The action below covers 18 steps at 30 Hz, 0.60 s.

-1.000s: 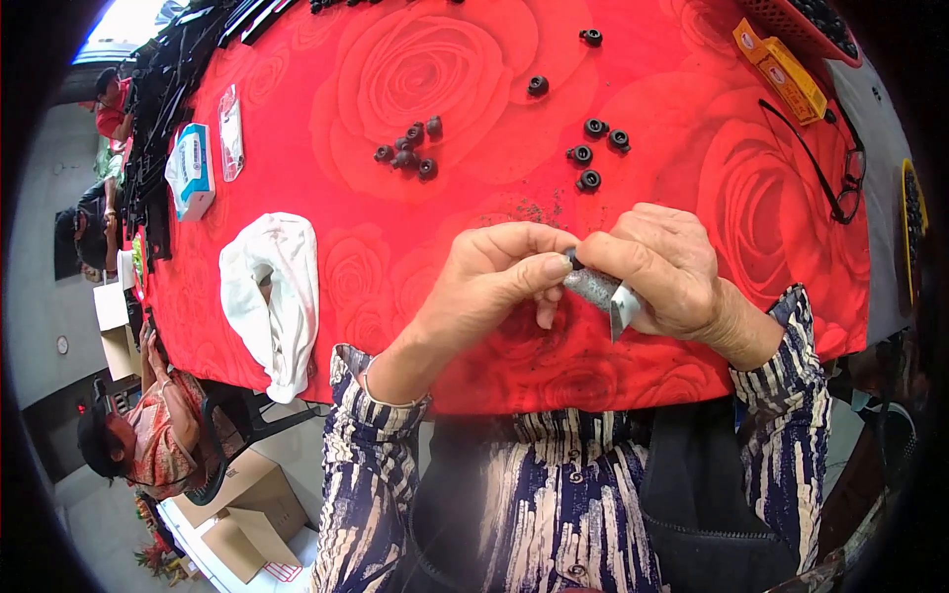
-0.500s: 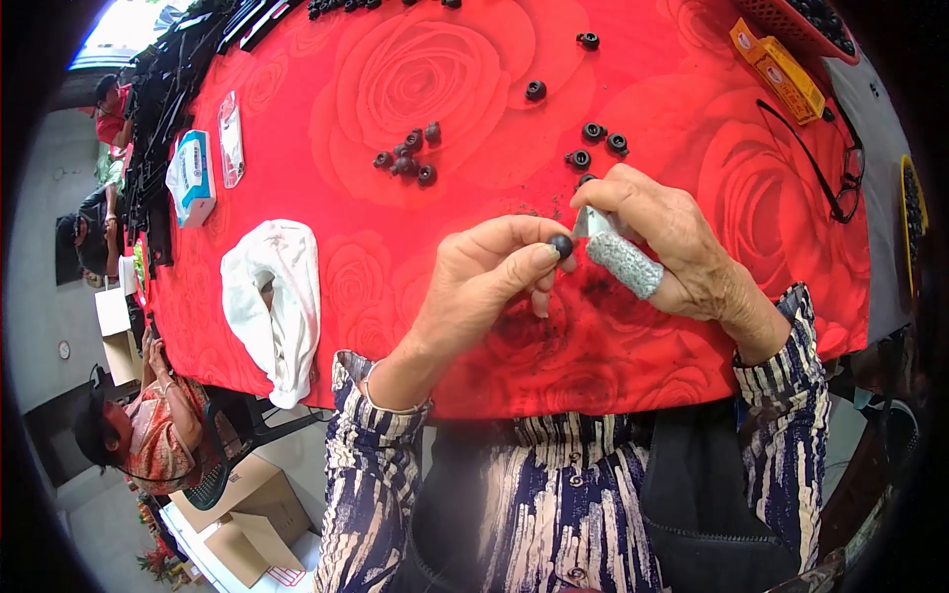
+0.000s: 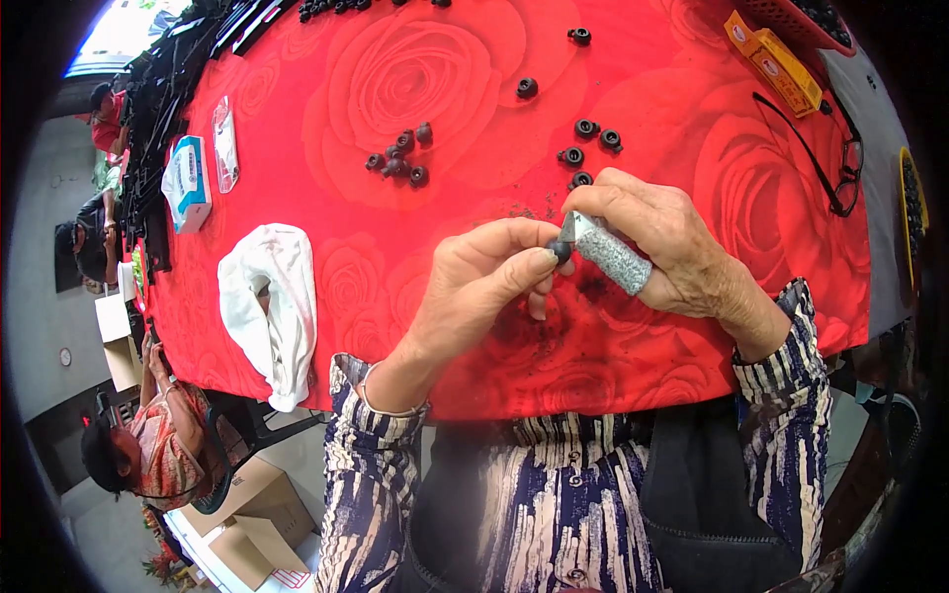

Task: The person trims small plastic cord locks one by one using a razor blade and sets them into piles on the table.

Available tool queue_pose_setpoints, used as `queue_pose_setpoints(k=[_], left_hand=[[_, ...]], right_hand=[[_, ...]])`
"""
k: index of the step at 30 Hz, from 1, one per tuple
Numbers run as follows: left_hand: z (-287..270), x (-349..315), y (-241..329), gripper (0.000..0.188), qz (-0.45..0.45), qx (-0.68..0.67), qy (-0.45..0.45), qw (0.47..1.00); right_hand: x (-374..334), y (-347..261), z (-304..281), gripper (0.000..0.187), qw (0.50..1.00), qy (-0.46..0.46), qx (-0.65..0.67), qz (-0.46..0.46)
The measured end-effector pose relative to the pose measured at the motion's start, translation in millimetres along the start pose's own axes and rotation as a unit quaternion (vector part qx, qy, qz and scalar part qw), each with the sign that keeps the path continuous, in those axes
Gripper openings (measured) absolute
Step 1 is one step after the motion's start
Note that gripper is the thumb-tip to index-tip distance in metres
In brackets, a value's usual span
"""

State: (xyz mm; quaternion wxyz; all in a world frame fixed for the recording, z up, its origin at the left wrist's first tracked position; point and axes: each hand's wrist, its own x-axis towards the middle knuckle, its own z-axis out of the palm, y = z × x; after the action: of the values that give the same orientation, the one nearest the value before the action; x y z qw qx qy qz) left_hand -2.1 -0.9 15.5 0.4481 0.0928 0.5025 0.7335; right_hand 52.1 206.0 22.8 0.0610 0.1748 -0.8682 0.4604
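Observation:
My left hand (image 3: 484, 272) pinches a small round black rubber-like part (image 3: 561, 251) between thumb and fingertips. In my right hand (image 3: 667, 232) is a small blade (image 3: 567, 229), its edge against the top of that part. A grey speckled wrap (image 3: 615, 257) covers my right thumb. Dark crumbs lie on the red cloth around both hands. Just beyond the right fingers sit several similar black parts (image 3: 586, 128), ring-shaped from above. Another cluster of black parts (image 3: 397, 168) lies farther left.
A white cloth (image 3: 297, 336), a tissue box (image 3: 190, 188) and a clear packet (image 3: 225, 148) lie left on the red tablecloth (image 3: 366, 247). Eyeglasses (image 3: 848, 178), a yellow box (image 3: 776, 64) and a red basket (image 3: 806, 25) are at the right. Other people sit along the left side.
My right hand has shifted slightly left, bringing the blade from beside the black part onto it. The left hand stays nearly in place, still pinching the part.

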Motion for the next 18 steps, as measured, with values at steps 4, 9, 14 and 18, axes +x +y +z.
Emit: queue_pose_setpoints(k=[4, 9, 14, 18], left_hand=[[0.1, -1.0, 0.2, 0.023, 0.000, 0.007, 0.001, 1.000], [-1.1, -1.8, 0.7, 0.024, -0.008, 0.013, -0.006, 1.000], [0.1, -1.5, 0.8, 0.025, -0.011, 0.022, -0.006, 1.000], [0.2, 0.3, 1.2, 0.025, -0.020, 0.004, -0.016, 1.000]], right_hand=[[0.2, 1.6, 1.6, 0.031, 1.000, 0.010, 0.005, -0.028], [0.5, 0.7, 0.7, 0.027, 1.000, -0.003, 0.009, -0.005], [-0.5, 0.6, -0.7, 0.027, 1.000, -0.004, 0.005, -0.009], [-1.3, 2.4, -1.2, 0.026, 1.000, -0.004, 0.010, -0.013]])
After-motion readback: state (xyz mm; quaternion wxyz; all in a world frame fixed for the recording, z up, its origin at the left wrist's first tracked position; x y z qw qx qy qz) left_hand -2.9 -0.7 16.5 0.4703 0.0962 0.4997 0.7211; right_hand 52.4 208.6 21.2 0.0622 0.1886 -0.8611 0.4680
